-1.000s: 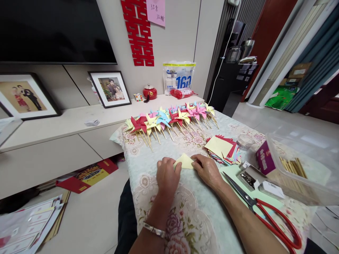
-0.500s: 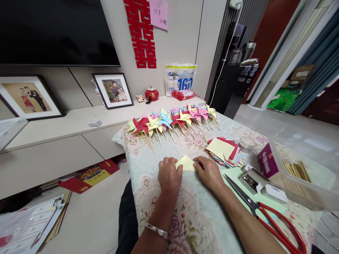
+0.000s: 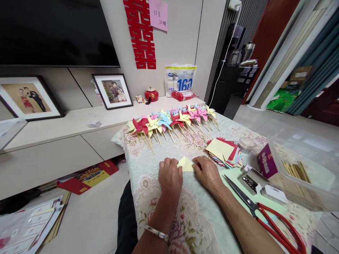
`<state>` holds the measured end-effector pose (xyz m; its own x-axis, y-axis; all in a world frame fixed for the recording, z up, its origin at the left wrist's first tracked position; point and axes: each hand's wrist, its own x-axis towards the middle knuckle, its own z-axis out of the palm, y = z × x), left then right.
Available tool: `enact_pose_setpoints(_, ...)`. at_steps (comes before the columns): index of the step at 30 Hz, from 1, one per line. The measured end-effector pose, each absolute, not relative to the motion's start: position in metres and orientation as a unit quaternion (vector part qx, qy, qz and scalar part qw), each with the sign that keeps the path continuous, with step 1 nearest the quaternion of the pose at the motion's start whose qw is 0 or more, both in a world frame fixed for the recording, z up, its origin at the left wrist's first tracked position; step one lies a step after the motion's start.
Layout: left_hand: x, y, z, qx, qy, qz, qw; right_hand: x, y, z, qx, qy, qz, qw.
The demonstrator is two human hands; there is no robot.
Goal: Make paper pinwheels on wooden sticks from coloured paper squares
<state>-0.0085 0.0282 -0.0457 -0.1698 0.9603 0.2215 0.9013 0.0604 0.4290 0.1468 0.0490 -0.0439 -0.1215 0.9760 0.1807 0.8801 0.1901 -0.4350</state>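
Note:
A small sheet of pale yellow paper (image 3: 186, 164), folded to a peak at the top, lies on the flowered tablecloth between my hands. My left hand (image 3: 170, 173) has its fingers curled over the paper's left corner and hides it. At the right corner, my right hand (image 3: 208, 171) pinches the paper between thumb and fingers. Beyond my right hand lies a stack of coloured paper squares (image 3: 221, 149), a yellow one on top. Red-handled scissors (image 3: 253, 205) rest, blades closed, on a pale green sheet (image 3: 231, 174) beside my right forearm.
Rows of paper pinwheels (image 3: 164, 121) on sticks lie along the table's far side. To the right are a clear plastic tub (image 3: 293, 183) holding wooden sticks, a small box of metal fasteners (image 3: 249, 183) and a round clear container (image 3: 247, 144). A white cabinet (image 3: 66, 130) stands behind.
The left hand has shifted slightly right and covers more of the paper's left side. Both hands still hold the yellow paper; the right hand has hardly moved.

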Motion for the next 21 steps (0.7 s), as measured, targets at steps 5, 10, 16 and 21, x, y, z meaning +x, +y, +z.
enact_pose_setpoints(5, -0.009, 0.027, -0.046, 0.642, 0.722, 0.249, 0.067, 0.141, 0.043, -0.035, -0.59, -0.767, 0.108, 0.228)
enact_pose_setpoints(10, -0.01, 0.026, -0.044, 0.643, 0.721, 0.25, 0.069, 0.134, 0.041, -0.037, -0.576, -0.77, 0.157, 0.225)
enact_pose_setpoints(16, 0.0, 0.019, -0.042, 0.622, 0.744, 0.241, 0.039, 0.132, 0.043, -0.04, -0.596, -0.752, 0.164, 0.229)
enact_pose_setpoints(21, 0.007, 0.017, -0.049, 0.614, 0.754, 0.234, -0.001, 0.13, 0.044, -0.042, -0.609, -0.739, 0.169, 0.233)
